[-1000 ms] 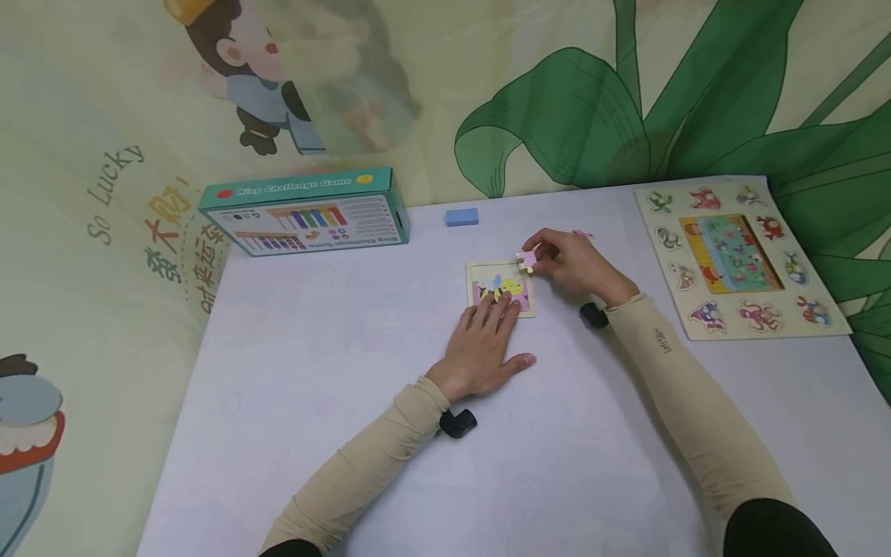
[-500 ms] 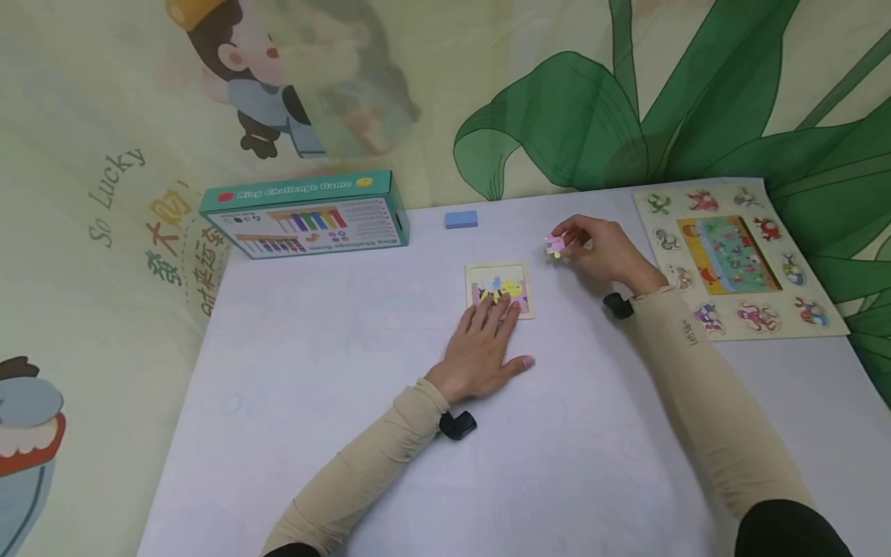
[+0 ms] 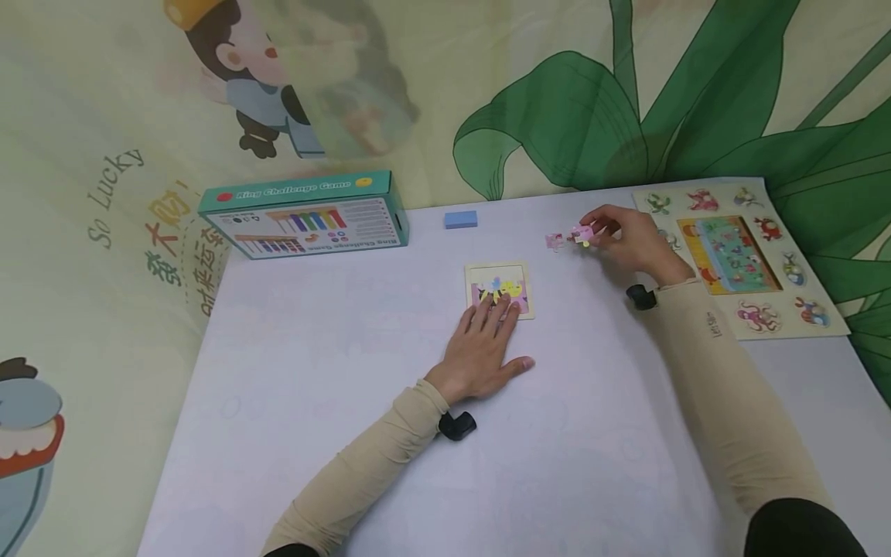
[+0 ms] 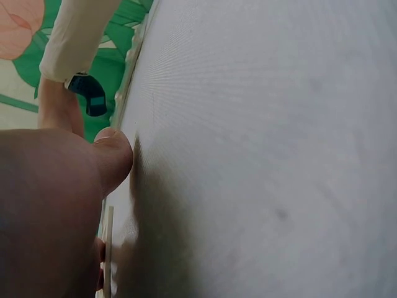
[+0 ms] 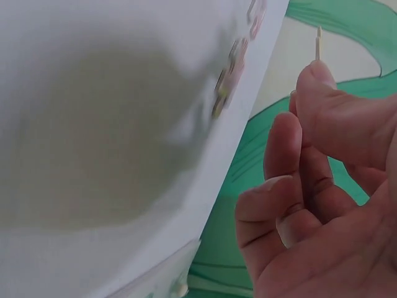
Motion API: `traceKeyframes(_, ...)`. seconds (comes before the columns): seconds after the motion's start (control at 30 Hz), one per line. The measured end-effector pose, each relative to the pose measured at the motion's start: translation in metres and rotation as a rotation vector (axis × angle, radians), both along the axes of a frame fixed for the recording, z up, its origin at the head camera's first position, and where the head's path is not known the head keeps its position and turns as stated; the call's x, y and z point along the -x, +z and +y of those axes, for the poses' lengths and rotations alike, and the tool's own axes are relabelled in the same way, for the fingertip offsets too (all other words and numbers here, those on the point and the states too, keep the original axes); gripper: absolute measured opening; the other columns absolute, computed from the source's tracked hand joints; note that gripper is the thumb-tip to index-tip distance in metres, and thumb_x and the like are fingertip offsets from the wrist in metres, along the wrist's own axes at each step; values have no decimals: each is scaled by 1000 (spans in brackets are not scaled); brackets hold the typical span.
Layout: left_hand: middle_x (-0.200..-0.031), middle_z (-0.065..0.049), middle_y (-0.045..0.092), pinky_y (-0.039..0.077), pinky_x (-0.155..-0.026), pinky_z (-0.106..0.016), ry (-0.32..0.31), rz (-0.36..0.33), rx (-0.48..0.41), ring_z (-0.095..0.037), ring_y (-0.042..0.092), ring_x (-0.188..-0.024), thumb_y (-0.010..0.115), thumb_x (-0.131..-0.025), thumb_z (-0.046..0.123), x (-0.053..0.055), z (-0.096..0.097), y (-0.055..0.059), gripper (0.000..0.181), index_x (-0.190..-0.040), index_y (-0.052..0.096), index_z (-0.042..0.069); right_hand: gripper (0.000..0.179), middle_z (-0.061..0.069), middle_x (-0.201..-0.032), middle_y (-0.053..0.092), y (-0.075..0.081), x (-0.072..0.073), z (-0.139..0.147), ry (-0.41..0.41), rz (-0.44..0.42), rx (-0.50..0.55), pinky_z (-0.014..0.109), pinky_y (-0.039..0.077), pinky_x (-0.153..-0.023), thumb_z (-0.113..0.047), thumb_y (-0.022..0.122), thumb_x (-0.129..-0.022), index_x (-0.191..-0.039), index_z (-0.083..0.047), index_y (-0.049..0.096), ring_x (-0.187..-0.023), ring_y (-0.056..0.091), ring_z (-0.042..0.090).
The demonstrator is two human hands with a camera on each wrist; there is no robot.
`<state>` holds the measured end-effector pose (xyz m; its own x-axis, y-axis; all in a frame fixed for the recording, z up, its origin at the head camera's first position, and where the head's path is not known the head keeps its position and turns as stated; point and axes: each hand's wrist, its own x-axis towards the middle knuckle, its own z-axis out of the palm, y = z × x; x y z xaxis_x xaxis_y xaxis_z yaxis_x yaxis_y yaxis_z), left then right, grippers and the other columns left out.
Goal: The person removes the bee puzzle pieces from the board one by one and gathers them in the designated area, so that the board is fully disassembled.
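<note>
My left hand lies with straight, spread fingers over the lower part of a small square jigsaw puzzle tray, fingertips on its bee picture. Part of that picture is hidden under the fingers. To the right and farther back, my right hand pinches a pink and yellow puzzle piece between thumb and fingers. In the right wrist view this piece shows edge-on above the thumb tip, apart from the table. A loose pink puzzle piece lies just left of the held one.
A Ring Challenge Game box stands at the back left, with a blue block right of it. A large animal puzzle board lies at the right, partly behind my right forearm. Leaf-patterned cloth hangs behind the white table.
My right hand has moved right and back from the tray's upper right corner, carrying the puzzle piece. The loose pink piece has come into sight. My left hand has stayed put.
</note>
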<state>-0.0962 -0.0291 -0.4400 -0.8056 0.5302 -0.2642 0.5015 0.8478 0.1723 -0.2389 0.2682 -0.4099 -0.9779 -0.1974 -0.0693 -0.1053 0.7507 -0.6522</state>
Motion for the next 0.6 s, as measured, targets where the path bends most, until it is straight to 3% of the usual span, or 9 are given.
traceKeyframes(0.43, -181, -9, 4, 6, -135, -48, -2, 2, 5, -31, 1, -167, 36, -109, 65, 1, 0, 0, 88, -172, 5, 12, 32, 25, -130, 63, 1, 4, 21, -65, -7, -24, 31, 46, -82, -1, 64, -103, -135, -3, 65, -116, 56, 41)
traceKeyframes(0.6, -181, -9, 4, 6, -135, -48, -1, 0, 5, -32, 1, -167, 35, -109, 65, 1, -1, -1, 88, -172, 4, 12, 33, 28, -133, 60, 0, 5, 26, -80, -31, -30, 41, 47, -89, -1, 63, -104, -136, -1, 64, -117, 52, 44)
